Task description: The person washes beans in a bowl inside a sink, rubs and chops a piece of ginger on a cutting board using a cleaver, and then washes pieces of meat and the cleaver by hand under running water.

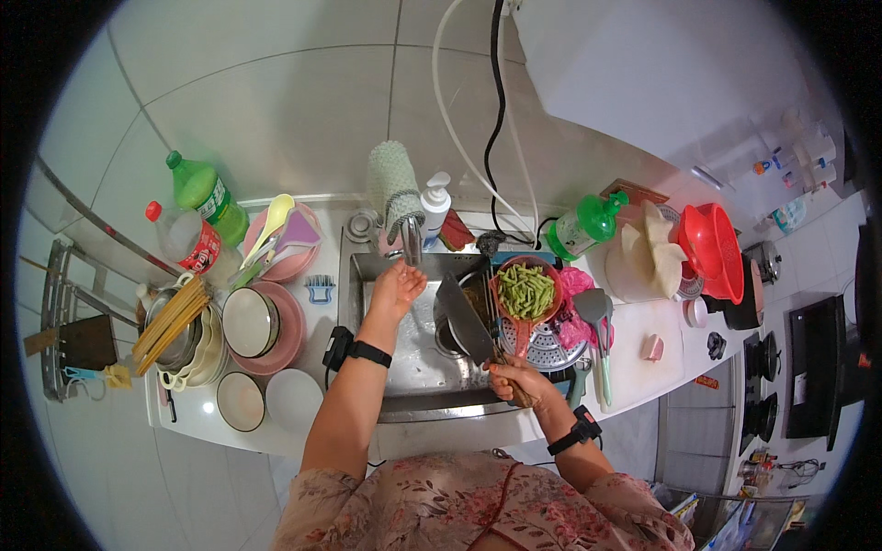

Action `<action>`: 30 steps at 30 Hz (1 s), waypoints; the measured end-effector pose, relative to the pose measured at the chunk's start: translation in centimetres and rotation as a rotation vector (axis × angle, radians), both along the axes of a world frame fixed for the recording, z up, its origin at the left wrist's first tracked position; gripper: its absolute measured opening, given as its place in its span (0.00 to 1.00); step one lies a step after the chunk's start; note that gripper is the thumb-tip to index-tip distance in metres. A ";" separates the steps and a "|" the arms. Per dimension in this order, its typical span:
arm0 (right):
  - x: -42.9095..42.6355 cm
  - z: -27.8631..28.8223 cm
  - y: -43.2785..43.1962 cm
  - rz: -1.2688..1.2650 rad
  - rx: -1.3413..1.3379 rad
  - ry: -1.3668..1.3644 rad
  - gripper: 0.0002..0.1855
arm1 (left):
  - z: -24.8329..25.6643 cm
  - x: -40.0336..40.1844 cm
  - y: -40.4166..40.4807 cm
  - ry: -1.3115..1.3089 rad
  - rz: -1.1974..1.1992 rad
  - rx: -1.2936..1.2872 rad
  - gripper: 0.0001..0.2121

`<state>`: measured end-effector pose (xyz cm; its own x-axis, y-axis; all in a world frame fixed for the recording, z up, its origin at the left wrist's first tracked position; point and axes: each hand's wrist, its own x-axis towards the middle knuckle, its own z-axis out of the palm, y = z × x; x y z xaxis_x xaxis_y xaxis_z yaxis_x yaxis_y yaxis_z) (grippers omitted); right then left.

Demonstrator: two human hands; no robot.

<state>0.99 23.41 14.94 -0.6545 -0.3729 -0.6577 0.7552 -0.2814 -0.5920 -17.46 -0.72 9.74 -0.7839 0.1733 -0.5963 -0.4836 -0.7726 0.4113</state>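
In my right hand (513,381) is the wooden handle of a cleaver (466,317); its broad dark blade slants up and left over the steel sink (386,406). My left hand (397,289) is raised just below the faucet spout (411,242), fingers curled and apart, with nothing seen in it. A patterned cloth (393,179) is wrapped over the faucet. Behind the blade, a round metal pot or basin (449,341) is partly hidden in the sink. To the right, a red strainer (525,333) holds cut green beans (525,290) above a perforated metal steamer plate (551,355).
Left stand bowls (251,322), pink plates (300,324), chopsticks (172,324) and plastic bottles (207,193). A pump bottle (435,206) is behind the sink. Right are a green bottle (586,226), spatulas (592,310), and a white cutting board (630,351) bearing a meat piece (652,348).
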 end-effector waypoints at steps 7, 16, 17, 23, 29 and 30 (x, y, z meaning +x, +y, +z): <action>-0.5 -1.7 -2.5 -0.156 -0.570 -0.132 0.14 | -1.2 -2.0 -1.7 0.587 -0.428 0.674 0.09; -2.7 -2.6 -3.2 -0.136 -0.657 -0.162 0.06 | 4.3 8.4 2.3 1.305 -0.735 -1.078 0.23; -2.9 -3.1 -3.1 -0.128 -0.663 -0.168 0.06 | 4.4 9.1 2.7 1.398 -0.812 -1.213 0.25; -1.8 -1.3 -3.7 -0.034 -0.643 -0.138 0.07 | 2.7 7.5 2.0 1.402 -0.622 -1.868 0.26; -0.3 0.3 -3.9 -0.069 -0.597 -0.199 0.08 | -0.2 4.6 0.2 1.173 -0.598 -1.750 0.25; -0.1 0.5 -3.6 -0.068 -0.572 -0.191 0.08 | -0.5 4.5 0.5 1.139 -0.581 -1.734 0.25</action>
<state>0.94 19.80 15.42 -0.5792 -0.6637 -0.4734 0.8025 -0.5663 -0.1879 -12.98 -0.18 9.28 -0.8948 0.4046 0.1888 0.4364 0.7038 0.5605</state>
